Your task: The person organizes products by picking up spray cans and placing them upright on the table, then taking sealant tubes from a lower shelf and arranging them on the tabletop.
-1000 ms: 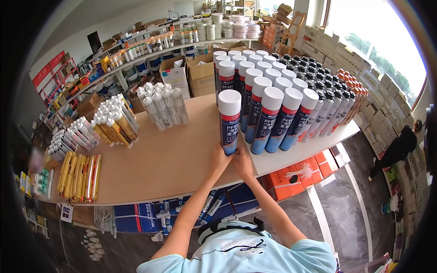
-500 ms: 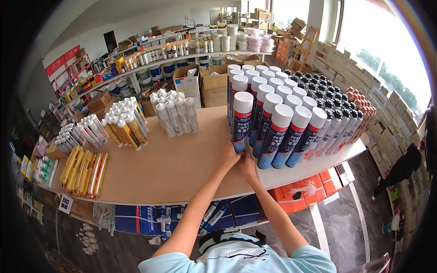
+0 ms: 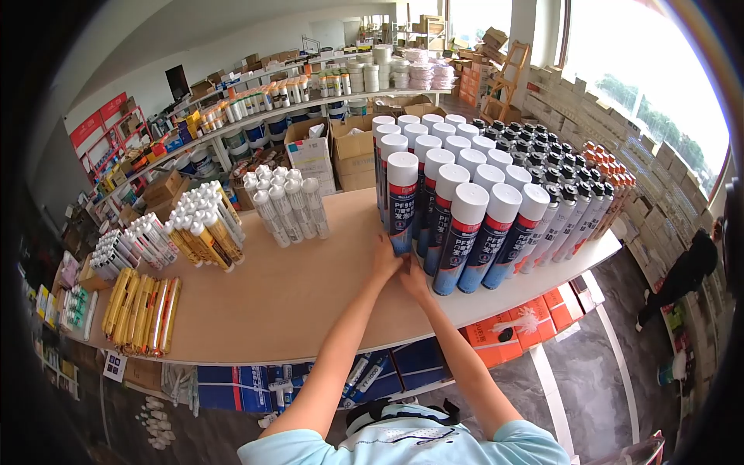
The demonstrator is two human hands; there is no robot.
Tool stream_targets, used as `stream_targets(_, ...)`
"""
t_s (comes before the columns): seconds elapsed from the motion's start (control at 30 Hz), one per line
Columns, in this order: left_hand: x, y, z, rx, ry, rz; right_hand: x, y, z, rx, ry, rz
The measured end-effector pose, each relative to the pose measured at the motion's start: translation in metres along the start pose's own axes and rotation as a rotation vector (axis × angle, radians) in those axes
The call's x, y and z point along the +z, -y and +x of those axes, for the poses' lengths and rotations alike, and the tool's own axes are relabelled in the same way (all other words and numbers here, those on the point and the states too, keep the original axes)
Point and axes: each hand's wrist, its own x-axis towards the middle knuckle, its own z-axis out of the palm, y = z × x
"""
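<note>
The right hand sits low by the base of a white-capped can, its fingers too hidden to tell whether they grip. Just beyond, the left hand wraps the can's lower side. The can stands upright at the left edge of matching cans on the table; black-topped cans stand to their right. The step looks like positioning it; nudging it calls for a steady low hold, clear of its neighbours.

Glossy metal can, smooth white plastic cap, matt brown tabletop, cloth shirt, shiny floor
</note>
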Motion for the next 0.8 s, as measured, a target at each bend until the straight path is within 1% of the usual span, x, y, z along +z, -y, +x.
stream_targets(0.07,0.004,0.011,0.004,0.109,0.026,-0.01,0.002,-0.002,0.003,-0.001,-0.003,0.001)
stream_targets(0.1,0.004,0.014,0.005,0.105,0.024,-0.005,0.002,0.003,0.002,-0.001,0.002,0.005)
stream_targets(0.17,0.008,0.017,0.01,0.095,0.068,-0.09,-0.005,0.018,0.002,0.037,0.02,-0.009)
stream_targets(0.3,0.02,0.029,0.015,0.071,0.044,-0.126,-0.005,0.011,0.009,-0.002,0.07,-0.027)
stream_targets(0.37,0.032,0.043,0.018,0.159,0.011,-0.166,-0.001,-0.002,0.012,-0.002,0.072,0.008)
stream_targets(0.47,0.033,0.043,0.018,0.159,-0.002,-0.204,-0.005,0.01,0.013,0.046,0.111,0.078)
stream_targets(0.57,0.03,0.039,0.018,0.129,0.0,-0.16,-0.011,0.02,0.015,0.069,0.142,0.064)
stream_targets(0.7,0.035,0.046,0.018,0.147,-0.04,-0.146,-0.006,0.008,0.016,0.067,0.155,0.066)
stream_targets(0.8,0.035,0.043,0.022,0.162,-0.063,-0.175,-0.006,0.009,0.022,0.02,0.128,0.11)
